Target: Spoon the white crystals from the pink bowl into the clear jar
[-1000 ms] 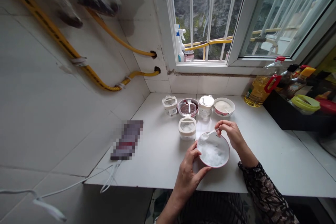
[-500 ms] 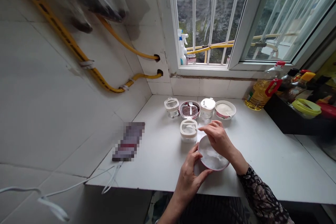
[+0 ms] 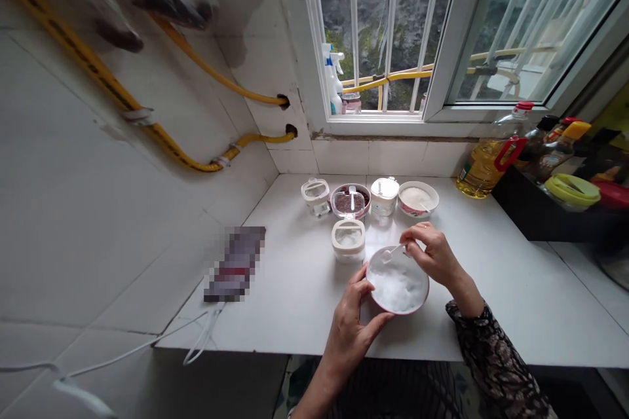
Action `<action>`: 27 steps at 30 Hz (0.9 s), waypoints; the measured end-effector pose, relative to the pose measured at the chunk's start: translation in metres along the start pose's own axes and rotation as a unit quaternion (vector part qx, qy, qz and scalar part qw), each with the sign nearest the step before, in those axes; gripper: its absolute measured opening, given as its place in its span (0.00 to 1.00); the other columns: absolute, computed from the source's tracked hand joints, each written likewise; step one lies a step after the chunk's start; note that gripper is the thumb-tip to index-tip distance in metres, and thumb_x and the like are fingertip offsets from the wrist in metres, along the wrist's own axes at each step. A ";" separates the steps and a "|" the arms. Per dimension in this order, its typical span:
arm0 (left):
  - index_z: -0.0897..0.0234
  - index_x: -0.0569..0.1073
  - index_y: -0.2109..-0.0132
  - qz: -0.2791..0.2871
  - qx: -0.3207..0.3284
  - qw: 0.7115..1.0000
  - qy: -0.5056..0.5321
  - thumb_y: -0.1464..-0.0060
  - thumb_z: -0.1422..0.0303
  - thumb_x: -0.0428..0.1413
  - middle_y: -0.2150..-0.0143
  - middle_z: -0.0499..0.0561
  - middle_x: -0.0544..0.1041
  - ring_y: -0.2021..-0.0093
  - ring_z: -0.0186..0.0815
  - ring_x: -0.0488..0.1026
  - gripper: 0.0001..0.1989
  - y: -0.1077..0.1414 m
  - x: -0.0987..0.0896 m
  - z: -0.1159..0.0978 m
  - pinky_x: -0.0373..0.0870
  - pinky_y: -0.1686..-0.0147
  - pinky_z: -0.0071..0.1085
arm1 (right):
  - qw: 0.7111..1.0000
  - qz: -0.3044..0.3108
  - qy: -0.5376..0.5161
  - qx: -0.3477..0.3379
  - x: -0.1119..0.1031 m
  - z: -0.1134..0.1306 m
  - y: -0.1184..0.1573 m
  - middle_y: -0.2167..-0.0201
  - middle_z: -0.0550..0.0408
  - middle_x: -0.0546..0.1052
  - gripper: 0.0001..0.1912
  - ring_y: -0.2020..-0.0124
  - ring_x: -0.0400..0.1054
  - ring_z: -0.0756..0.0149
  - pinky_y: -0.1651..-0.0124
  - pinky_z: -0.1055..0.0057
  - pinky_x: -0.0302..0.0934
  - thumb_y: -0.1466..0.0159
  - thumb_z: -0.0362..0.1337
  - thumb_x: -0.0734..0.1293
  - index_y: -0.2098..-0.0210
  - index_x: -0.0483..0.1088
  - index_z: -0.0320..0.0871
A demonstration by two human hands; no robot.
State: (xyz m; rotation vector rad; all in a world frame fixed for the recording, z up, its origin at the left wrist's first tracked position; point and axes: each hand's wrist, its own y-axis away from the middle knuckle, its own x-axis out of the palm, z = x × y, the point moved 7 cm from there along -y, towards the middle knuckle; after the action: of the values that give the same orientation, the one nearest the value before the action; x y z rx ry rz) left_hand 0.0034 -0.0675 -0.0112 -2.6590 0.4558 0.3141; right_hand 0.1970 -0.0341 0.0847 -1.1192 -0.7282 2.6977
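Observation:
My left hand (image 3: 354, 314) grips the near left rim of a bowl (image 3: 426, 289) that holds white granules (image 3: 399, 289). Pinched in my right hand (image 3: 428, 250) is a small white spoon (image 3: 390, 254), its head over the far left part of the bowl. Just beyond the bowl stands a clear jar (image 3: 348, 242) with a cream rim, its lid (image 3: 348, 204) flipped up and white stuff inside. Behind it are a bowl of dark red contents (image 3: 361, 200), a closed white-lidded jar (image 3: 384, 195), another jar (image 3: 316, 196), and a bowl of pale grains (image 3: 417, 199).
An oil bottle (image 3: 484, 160) and a dark rack (image 3: 535, 209) of sauce bottles stand at the right. A pixelated dark object (image 3: 236, 265) lies at left with a white cable (image 3: 196, 340). Yellow pipes (image 3: 181, 157) run along the left wall beside a barred window.
My right hand has drawn the spoon back from the open jar to over the bowl, moving right. The left hand keeps its hold on the bowl. The view has shifted slightly.

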 end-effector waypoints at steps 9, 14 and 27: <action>0.59 0.68 0.51 -0.001 -0.005 1.000 0.014 0.44 0.66 0.64 0.31 0.63 0.65 0.35 0.49 0.70 0.16 0.001 0.000 0.001 0.76 0.44 0.45 | 0.996 0.050 0.040 -0.066 0.020 0.009 0.003 0.79 0.57 0.74 0.10 0.76 0.62 0.66 0.53 0.61 0.58 0.42 0.27 0.61 0.73 0.72 0.45; 0.59 0.69 0.52 -0.006 -0.013 1.000 0.014 0.44 0.65 0.64 0.32 0.63 0.66 0.36 0.50 0.71 0.16 0.001 0.001 0.004 0.76 0.44 0.45 | 0.999 0.029 -0.009 0.016 0.016 -0.001 0.000 0.78 0.57 0.76 0.12 0.71 0.67 0.63 0.52 0.61 0.59 0.42 0.29 0.60 0.75 0.72 0.46; 0.59 0.69 0.51 -0.010 -0.001 1.000 0.023 0.45 0.66 0.64 0.32 0.63 0.66 0.36 0.49 0.71 0.16 0.000 0.001 0.001 0.77 0.45 0.44 | 0.991 -0.004 -0.060 0.117 0.011 -0.016 -0.002 0.85 0.58 0.70 0.11 0.75 0.65 0.63 0.59 0.66 0.59 0.47 0.35 0.58 0.82 0.68 0.47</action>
State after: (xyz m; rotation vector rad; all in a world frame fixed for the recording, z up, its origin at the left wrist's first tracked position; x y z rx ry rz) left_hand 0.0041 -0.0669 -0.0118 -2.6763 0.4441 0.2493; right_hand 0.2006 -0.0235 0.0689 -0.9037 -0.4157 2.7739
